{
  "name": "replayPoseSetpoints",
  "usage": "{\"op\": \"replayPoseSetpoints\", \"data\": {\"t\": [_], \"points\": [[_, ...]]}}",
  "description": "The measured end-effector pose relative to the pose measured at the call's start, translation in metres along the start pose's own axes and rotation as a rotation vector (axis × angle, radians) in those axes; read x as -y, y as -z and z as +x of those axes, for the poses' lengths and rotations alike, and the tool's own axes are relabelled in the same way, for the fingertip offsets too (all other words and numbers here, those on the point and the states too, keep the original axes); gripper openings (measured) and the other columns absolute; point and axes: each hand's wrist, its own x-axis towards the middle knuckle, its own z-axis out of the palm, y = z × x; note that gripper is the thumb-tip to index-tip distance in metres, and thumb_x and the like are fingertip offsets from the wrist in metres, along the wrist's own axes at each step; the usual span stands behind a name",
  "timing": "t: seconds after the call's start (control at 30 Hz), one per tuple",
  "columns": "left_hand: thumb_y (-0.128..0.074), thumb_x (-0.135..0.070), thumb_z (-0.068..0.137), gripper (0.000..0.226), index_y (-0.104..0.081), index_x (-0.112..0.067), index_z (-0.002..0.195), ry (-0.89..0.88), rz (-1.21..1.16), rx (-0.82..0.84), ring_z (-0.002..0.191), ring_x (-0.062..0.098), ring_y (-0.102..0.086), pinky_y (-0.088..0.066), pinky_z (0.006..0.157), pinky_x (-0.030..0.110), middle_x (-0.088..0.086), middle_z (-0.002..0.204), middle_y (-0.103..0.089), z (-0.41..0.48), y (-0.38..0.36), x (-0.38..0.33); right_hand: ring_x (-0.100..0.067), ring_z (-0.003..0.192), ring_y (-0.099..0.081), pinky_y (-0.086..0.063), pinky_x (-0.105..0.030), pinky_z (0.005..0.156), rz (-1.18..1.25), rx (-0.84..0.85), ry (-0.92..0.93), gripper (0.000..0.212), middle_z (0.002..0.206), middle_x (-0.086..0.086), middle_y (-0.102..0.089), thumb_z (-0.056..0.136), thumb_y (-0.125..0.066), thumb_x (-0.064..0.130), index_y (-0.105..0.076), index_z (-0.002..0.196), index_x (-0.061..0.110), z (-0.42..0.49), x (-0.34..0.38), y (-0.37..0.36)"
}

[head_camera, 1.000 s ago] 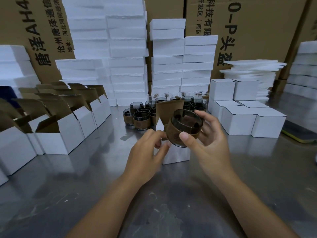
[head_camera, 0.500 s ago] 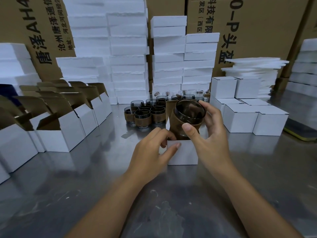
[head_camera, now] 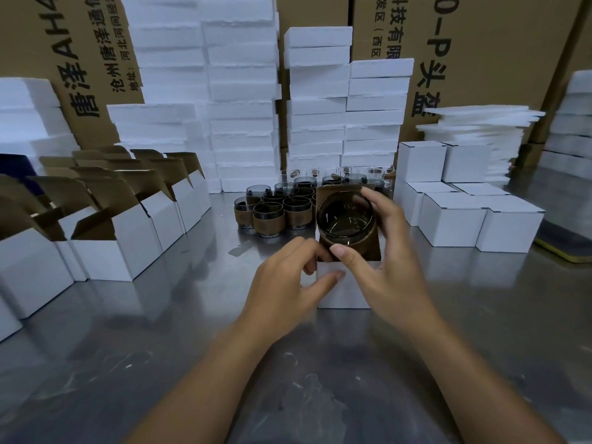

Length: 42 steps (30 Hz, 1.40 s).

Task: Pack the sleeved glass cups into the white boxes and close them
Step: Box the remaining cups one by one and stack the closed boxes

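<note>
Just two bare forearms in the lower half of the frame, left hand (head_camera: 288, 283) and right hand (head_camera: 394, 277) bare too, thumbnails short.

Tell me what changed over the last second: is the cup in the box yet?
The right hand lowered the cup to the mouth of the open box. Its base looks just inside, not yet seated. Nothing was let go. The left hand kept its grip on the box's front edge. The spare cups and closed boxes did not move.
</note>
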Motion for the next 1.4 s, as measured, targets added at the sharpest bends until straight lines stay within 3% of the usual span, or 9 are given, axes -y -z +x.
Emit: {"op": "replayPoseSetpoints", "data": {"t": [0.17, 0.33, 0.5, 0.67, 0.83, 1.03, 1.17, 1.23, 1.4], "points": [[-0.060, -0.040, 0.083, 0.017, -0.053, -0.025, 0.086, 0.002, -0.033, 0.021, 0.070, 0.008, -0.049, -0.045, 0.059, 0.031, -0.007, 0.077, -0.052, 0.001, 0.002, 0.002, 0.003, 0.125, -0.039, -0.034, -0.015, 0.100, -0.138, 0.063, 0.036, 0.038, 0.125, 0.029, -0.037, 0.084, -0.059, 0.033, -0.041, 0.116, 0.043, 0.001, -0.004, 0.005], [-0.059, -0.041, 0.083, 0.017, -0.056, -0.024, 0.086, 0.025, -0.061, 0.041, 0.073, 0.009, -0.051, -0.044, 0.063, 0.032, -0.007, 0.078, -0.054, 0.000, 0.002, 0.003, -0.013, 0.128, -0.040, -0.040, -0.037, 0.098, -0.207, 0.111, -0.001, 0.025, 0.117, 0.029, -0.039, 0.084, -0.058, 0.032, -0.042, 0.102, 0.040, -0.001, -0.007, 0.008], [-0.057, -0.041, 0.083, 0.021, -0.058, -0.021, 0.088, 0.034, -0.044, 0.043, 0.073, 0.010, -0.050, -0.046, 0.062, 0.038, -0.005, 0.080, -0.055, 0.001, 0.002, 0.002, -0.010, 0.123, -0.043, -0.037, -0.028, 0.094, -0.157, 0.133, -0.073, 0.026, 0.116, 0.008, -0.046, 0.083, -0.065, 0.022, -0.045, 0.083, 0.039, 0.001, -0.001, 0.010], [-0.063, -0.034, 0.082, 0.017, -0.058, -0.019, 0.087, 0.060, -0.009, 0.014, 0.071, 0.010, -0.050, -0.048, 0.061, 0.037, -0.005, 0.079, -0.054, 0.000, 0.004, 0.000, 0.003, 0.132, -0.031, -0.022, -0.001, 0.098, -0.173, 0.150, -0.120, 0.015, 0.134, 0.013, -0.040, 0.083, -0.069, 0.015, -0.060, 0.087, 0.026, 0.000, 0.000, 0.013], [-0.066, -0.031, 0.082, 0.015, -0.058, -0.019, 0.086, 0.051, 0.009, 0.005, 0.070, 0.010, -0.050, -0.048, 0.059, 0.036, -0.005, 0.079, -0.054, 0.000, 0.004, -0.001, 0.011, 0.130, -0.026, -0.019, 0.004, 0.093, -0.169, 0.157, -0.168, 0.012, 0.137, 0.015, -0.036, 0.086, -0.065, 0.014, -0.059, 0.085, 0.024, -0.002, -0.002, 0.014], [-0.068, -0.029, 0.083, 0.015, -0.058, -0.019, 0.088, 0.033, 0.020, 0.012, 0.070, 0.009, -0.049, -0.048, 0.059, 0.034, -0.004, 0.079, -0.054, 0.000, 0.003, 0.000, -0.007, 0.139, -0.022, -0.029, -0.038, 0.106, -0.275, 0.231, -0.136, 0.010, 0.143, 0.011, -0.030, 0.093, -0.054, 0.020, -0.053, 0.086, 0.027, -0.004, -0.008, 0.012], [-0.066, -0.032, 0.083, 0.015, -0.058, -0.021, 0.089, 0.037, 0.008, 0.015, 0.072, 0.009, -0.049, -0.048, 0.060, 0.035, -0.005, 0.080, -0.054, 0.000, 0.003, 0.001, -0.009, 0.137, -0.025, -0.032, -0.042, 0.103, -0.378, 0.275, -0.105, 0.013, 0.145, 0.010, -0.030, 0.096, -0.046, 0.028, -0.049, 0.085, 0.033, -0.005, -0.010, 0.013], [-0.065, -0.034, 0.083, 0.015, -0.057, -0.025, 0.092, 0.046, -0.009, 0.017, 0.073, 0.009, -0.050, -0.049, 0.062, 0.035, -0.006, 0.081, -0.054, 0.000, 0.003, 0.001, -0.007, 0.135, -0.028, -0.032, -0.038, 0.103, -0.373, 0.250, -0.096, 0.011, 0.141, 0.011, -0.034, 0.096, -0.047, 0.027, -0.051, 0.087, 0.033, -0.005, -0.009, 0.011], [-0.059, -0.037, 0.085, 0.025, -0.047, -0.047, 0.106, 0.194, -0.240, -0.068, 0.079, 0.007, -0.055, -0.043, 0.069, 0.012, -0.011, 0.077, -0.055, 0.004, 0.007, -0.005, 0.007, 0.114, -0.045, -0.027, 0.000, 0.089, -0.102, -0.109, -0.202, 0.016, 0.116, 0.017, -0.050, 0.093, -0.046, 0.023, -0.049, 0.106, 0.031, -0.002, -0.002, 0.003]]}}
